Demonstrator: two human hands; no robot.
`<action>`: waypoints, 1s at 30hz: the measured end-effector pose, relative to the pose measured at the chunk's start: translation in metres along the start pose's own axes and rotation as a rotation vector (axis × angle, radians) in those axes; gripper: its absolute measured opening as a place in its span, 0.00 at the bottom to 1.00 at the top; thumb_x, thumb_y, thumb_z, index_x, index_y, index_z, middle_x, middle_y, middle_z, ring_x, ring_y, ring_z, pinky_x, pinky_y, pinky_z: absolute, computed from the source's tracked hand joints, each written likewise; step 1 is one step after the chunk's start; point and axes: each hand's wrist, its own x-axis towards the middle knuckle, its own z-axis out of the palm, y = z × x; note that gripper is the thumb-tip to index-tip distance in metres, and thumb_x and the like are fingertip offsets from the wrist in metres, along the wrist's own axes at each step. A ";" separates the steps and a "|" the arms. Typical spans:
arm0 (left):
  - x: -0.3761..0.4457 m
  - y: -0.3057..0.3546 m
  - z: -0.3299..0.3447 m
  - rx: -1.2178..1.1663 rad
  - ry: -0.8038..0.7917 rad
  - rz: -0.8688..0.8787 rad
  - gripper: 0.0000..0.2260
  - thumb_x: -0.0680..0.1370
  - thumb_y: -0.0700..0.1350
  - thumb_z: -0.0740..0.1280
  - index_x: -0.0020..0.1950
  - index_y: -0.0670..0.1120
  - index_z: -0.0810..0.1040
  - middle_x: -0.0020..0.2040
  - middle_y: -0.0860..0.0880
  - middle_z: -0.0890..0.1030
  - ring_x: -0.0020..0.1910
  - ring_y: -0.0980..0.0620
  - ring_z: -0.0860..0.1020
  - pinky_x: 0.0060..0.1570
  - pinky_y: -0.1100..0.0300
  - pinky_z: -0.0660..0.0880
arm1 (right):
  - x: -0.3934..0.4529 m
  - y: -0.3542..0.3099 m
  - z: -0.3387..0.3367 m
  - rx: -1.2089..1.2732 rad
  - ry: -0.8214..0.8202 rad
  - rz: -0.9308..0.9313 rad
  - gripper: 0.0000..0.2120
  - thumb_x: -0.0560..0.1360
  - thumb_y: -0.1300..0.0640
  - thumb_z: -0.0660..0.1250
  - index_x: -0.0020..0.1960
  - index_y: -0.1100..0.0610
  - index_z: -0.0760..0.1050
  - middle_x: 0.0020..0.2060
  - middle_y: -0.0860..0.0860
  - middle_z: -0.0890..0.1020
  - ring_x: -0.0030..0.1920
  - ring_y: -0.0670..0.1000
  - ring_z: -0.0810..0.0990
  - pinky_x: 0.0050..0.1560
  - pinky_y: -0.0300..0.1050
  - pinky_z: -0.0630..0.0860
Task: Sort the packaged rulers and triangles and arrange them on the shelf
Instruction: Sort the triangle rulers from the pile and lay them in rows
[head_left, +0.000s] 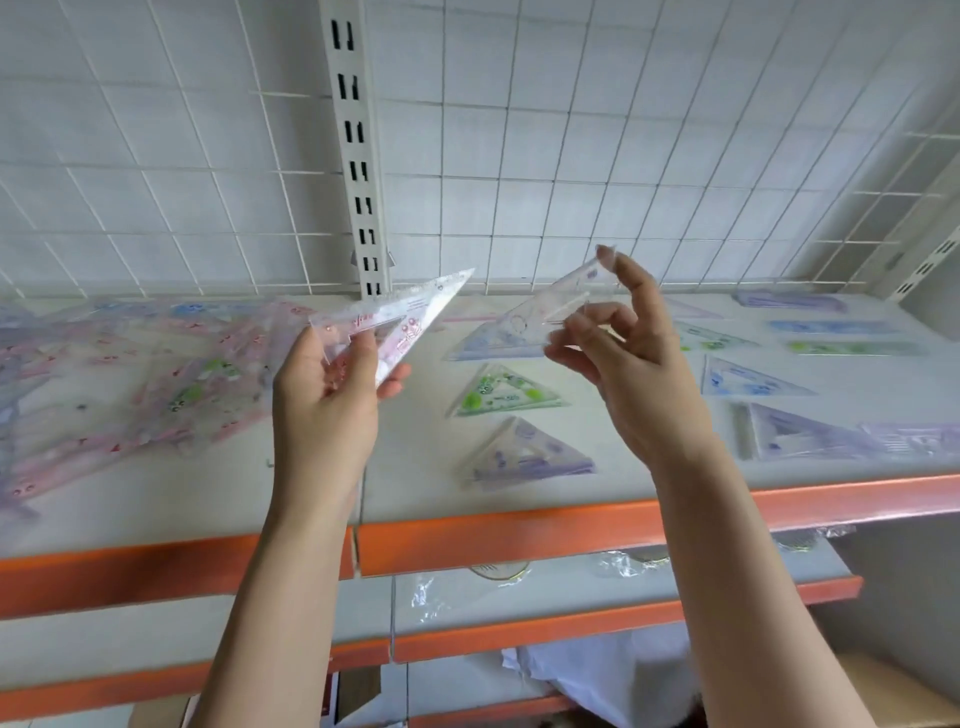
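Note:
My left hand (324, 400) grips a clear packaged triangle with pink print (415, 312), raised above the shelf with its long tip pointing up and right. My right hand (634, 353) pinches a second clear triangle (550, 309) by its top corner between thumb and fingers, held above the shelf. On the grey shelf (415, 478) below lie sorted triangles: a green one (504, 392), a purple one (530, 454) and a blue one (493, 343). A loose heap of pink and mixed packaged pieces (130, 379) covers the shelf's left part.
More blue, green and purple triangles and rulers (841, 332) lie spread at the right. A white wire grid (571, 156) and a slotted upright (358, 156) back the shelf. Orange-edged lower shelves (571, 597) hold plastic wrappers.

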 end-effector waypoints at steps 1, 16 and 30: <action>-0.004 0.000 0.008 0.006 0.004 -0.004 0.08 0.80 0.40 0.62 0.43 0.51 0.73 0.40 0.52 0.80 0.32 0.57 0.82 0.39 0.63 0.77 | 0.001 -0.002 -0.010 0.031 0.017 0.009 0.22 0.77 0.71 0.60 0.59 0.46 0.70 0.34 0.49 0.74 0.38 0.48 0.79 0.48 0.42 0.78; -0.043 -0.007 0.111 -0.023 -0.053 0.009 0.08 0.80 0.41 0.61 0.46 0.52 0.75 0.38 0.61 0.82 0.36 0.54 0.82 0.41 0.64 0.77 | 0.012 -0.031 -0.133 -0.031 0.243 0.007 0.04 0.73 0.62 0.69 0.44 0.53 0.78 0.32 0.42 0.80 0.36 0.41 0.78 0.39 0.32 0.71; -0.064 -0.022 0.191 0.005 -0.109 -0.017 0.13 0.80 0.39 0.60 0.61 0.52 0.65 0.39 0.50 0.77 0.29 0.59 0.80 0.47 0.57 0.77 | 0.027 -0.023 -0.225 -0.767 0.060 -0.047 0.05 0.79 0.53 0.60 0.47 0.46 0.74 0.31 0.46 0.77 0.25 0.44 0.73 0.30 0.35 0.68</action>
